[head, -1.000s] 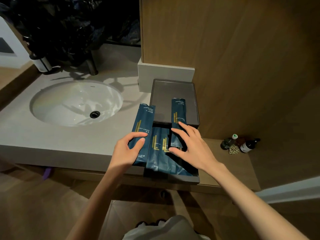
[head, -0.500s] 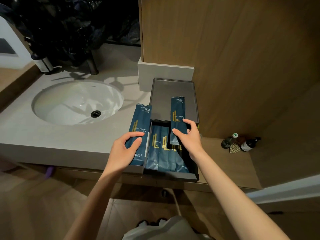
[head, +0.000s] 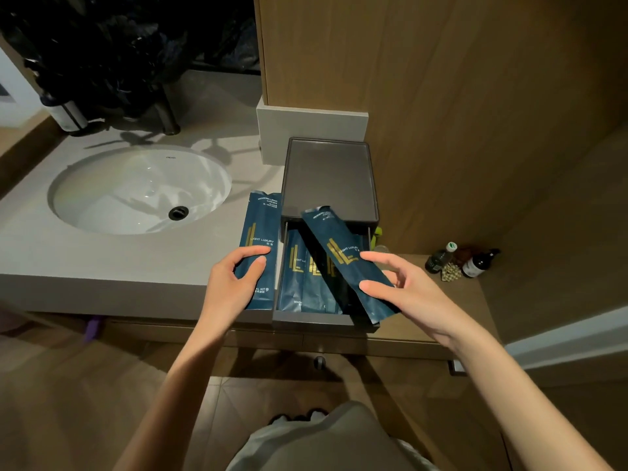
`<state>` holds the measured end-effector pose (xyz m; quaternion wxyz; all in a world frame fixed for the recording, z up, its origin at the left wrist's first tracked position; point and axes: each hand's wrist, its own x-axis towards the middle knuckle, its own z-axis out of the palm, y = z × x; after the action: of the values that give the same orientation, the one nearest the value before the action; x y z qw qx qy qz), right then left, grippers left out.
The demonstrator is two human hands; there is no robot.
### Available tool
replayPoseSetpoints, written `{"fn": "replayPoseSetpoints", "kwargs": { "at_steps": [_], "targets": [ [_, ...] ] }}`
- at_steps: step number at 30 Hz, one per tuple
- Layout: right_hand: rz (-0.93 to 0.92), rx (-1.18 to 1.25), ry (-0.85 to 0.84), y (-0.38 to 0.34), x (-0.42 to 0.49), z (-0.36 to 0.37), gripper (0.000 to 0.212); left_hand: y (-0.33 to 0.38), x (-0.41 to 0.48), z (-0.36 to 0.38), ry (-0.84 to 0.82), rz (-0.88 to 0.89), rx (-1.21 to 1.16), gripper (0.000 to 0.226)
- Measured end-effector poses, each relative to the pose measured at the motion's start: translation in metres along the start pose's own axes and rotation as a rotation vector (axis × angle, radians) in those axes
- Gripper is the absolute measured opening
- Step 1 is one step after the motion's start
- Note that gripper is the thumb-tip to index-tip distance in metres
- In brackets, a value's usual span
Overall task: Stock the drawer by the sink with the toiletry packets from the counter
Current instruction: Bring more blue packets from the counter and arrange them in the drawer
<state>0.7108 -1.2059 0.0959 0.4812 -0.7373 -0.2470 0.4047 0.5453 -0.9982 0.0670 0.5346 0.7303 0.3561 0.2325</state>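
**Drawer Stocking: Present Condition**

The counter (head: 102, 266) carries the sink (head: 136, 188) and, to its right, the dark drawer unit (head: 329, 178). Its drawer (head: 323, 323) is pulled open, with several packets (head: 299, 283) lying flat inside. My right hand (head: 418, 294) pinches one packet (head: 339, 253), tilted above the open drawer. My left hand (head: 227, 287) grips another packet (head: 261, 226), which lies on the counter just beside the drawer.

Two hands (head: 227, 287) (head: 418, 297), one packet (head: 261, 229) (head: 339, 253) each
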Motion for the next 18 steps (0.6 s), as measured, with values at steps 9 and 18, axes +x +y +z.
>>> {"fn": "replayPoseSetpoints", "kwargs": {
  "at_steps": [9, 18],
  "targets": [
    [0.100, -0.060, -0.090, 0.004, -0.010, 0.007, 0.047, -0.003, -0.001, 0.003, 0.029, 0.005, 0.026, 0.018],
    [0.025, -0.020, 0.123, 0.018, 0.056, 0.068, 0.055, -0.001, -0.011, -0.006, 0.058, -0.005, 0.026, 0.020]
  ]
}}
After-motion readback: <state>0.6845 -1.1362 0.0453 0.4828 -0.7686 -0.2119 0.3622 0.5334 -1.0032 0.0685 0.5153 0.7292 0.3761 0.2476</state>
